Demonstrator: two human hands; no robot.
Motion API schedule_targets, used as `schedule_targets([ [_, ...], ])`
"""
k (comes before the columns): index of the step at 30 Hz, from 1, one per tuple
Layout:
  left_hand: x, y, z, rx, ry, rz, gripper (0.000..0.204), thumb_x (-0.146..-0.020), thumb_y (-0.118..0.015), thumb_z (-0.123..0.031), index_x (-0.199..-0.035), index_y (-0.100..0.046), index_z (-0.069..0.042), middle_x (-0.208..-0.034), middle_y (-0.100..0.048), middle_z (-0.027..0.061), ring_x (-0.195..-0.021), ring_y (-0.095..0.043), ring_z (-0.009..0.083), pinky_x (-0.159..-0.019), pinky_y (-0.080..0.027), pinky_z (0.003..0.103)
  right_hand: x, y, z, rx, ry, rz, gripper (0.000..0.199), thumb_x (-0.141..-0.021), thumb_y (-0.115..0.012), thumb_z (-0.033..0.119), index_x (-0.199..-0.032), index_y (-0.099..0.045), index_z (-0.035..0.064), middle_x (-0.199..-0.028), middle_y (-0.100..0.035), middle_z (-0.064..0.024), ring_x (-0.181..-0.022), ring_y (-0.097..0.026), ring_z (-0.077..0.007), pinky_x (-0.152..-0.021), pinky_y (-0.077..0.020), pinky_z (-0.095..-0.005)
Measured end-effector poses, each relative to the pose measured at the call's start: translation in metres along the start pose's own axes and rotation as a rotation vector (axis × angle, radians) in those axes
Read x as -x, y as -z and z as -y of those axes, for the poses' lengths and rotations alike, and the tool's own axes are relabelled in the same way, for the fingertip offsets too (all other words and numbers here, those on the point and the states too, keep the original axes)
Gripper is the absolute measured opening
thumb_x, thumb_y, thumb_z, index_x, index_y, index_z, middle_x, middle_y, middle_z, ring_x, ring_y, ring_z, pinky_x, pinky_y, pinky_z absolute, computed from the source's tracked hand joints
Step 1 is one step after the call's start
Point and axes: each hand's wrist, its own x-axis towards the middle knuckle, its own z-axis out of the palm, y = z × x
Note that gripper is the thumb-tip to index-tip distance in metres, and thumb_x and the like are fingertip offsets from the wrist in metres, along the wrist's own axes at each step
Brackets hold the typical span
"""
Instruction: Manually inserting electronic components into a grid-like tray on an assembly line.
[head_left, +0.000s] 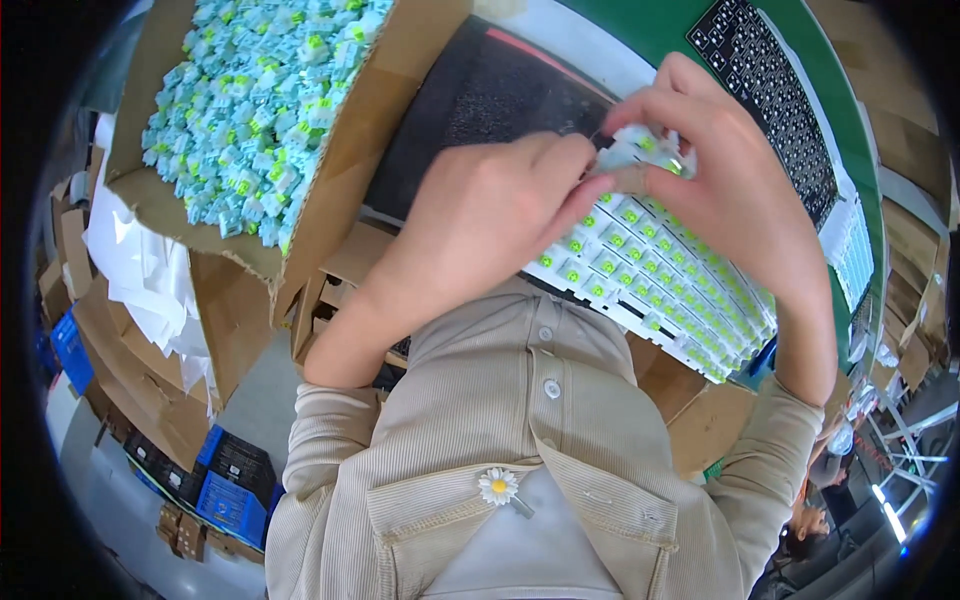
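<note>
A white keyboard plate [620, 255] filled with rows of keyboard switches with green centres lies tilted in front of me, its near edge close to my body. My left hand [490, 205] is closed in a pinch over the plate's far left corner. My right hand [735, 165] curls over the far end, thumb and forefinger brought together beside the left fingertips. Whatever either pinch holds is too small and too covered to make out. To the left, an open cardboard box [345, 130] is heaped with loose light-blue and green keyboard switches [255, 130].
A black mat [470, 105] lies behind my left hand. On the green tabletop [640, 25] at the far right is a black keyboard plate [770, 100], with more white switch-filled plates [850, 255] beside it. Blue crates [235, 500] stand on the floor at left. Another person [805, 520] is at lower right.
</note>
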Motion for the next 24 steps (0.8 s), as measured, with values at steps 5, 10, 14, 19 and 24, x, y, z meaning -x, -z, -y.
schedule_targets([
  [5, -0.003, 0.003, -0.007, 0.302, 0.026, 0.157, 0.012, -0.083, -0.055, -0.009, -0.075, -0.049, -0.003, -0.064, -0.051, 0.0121, -0.055, -0.052, 0.0294, -0.048, -0.041, 0.035, 0.006, 0.016, 0.005, -0.162, 0.089, -0.002, 0.027, -0.062, -0.056, -0.007, -0.087, -0.056, 0.0047, -0.091, -0.053, -0.0044, -0.083, -0.052, -0.0152, -0.064, -0.0390, -0.0257],
  [10, -0.003, 0.008, -0.013, 0.254, -0.125, 0.102, 0.011, -0.081, -0.055, -0.005, -0.073, -0.048, -0.003, -0.060, -0.047, 0.0103, -0.051, -0.050, 0.0276, -0.045, -0.039, 0.035, 0.016, 0.012, 0.003, -0.505, 0.035, 0.037, 0.024, -0.060, -0.057, -0.010, -0.082, -0.054, 0.0010, -0.097, -0.055, -0.0050, -0.087, -0.052, -0.0138, -0.076, -0.0419, -0.0250],
  [14, -0.006, 0.017, -0.028, 0.206, -0.250, 0.058, 0.011, -0.078, -0.057, -0.002, -0.072, -0.047, -0.003, -0.060, -0.045, 0.0091, -0.049, -0.049, 0.0255, -0.043, -0.038, 0.034, 0.025, 0.024, 0.010, -0.439, 0.085, 0.017, 0.026, -0.058, -0.068, -0.004, -0.080, -0.055, 0.0014, -0.093, -0.053, -0.0055, -0.087, -0.052, -0.0146, -0.075, -0.0418, -0.0255],
  [19, 0.001, 0.023, -0.036, 0.143, -0.256, 0.063, 0.008, -0.078, -0.056, -0.001, -0.074, -0.049, -0.002, -0.060, -0.046, 0.0090, -0.049, -0.049, 0.0250, -0.043, -0.038, 0.034, 0.030, 0.023, 0.012, -0.440, 0.178, -0.011, 0.029, -0.056, -0.074, 0.002, -0.080, -0.058, 0.0026, -0.091, -0.052, -0.0072, -0.086, -0.052, -0.0167, -0.074, -0.0419, -0.0269],
  [24, 0.011, 0.019, -0.036, 0.252, -0.119, 0.052, 0.006, -0.079, -0.054, -0.001, -0.075, -0.050, -0.001, -0.061, -0.046, 0.0099, -0.049, -0.049, 0.0262, -0.044, -0.038, 0.033, 0.052, -0.006, 0.029, -0.126, 0.213, -0.492, 0.032, -0.056, -0.074, 0.004, -0.086, -0.063, 0.0038, -0.092, -0.053, -0.0081, -0.084, -0.053, -0.0201, -0.073, -0.0428, -0.0288],
])
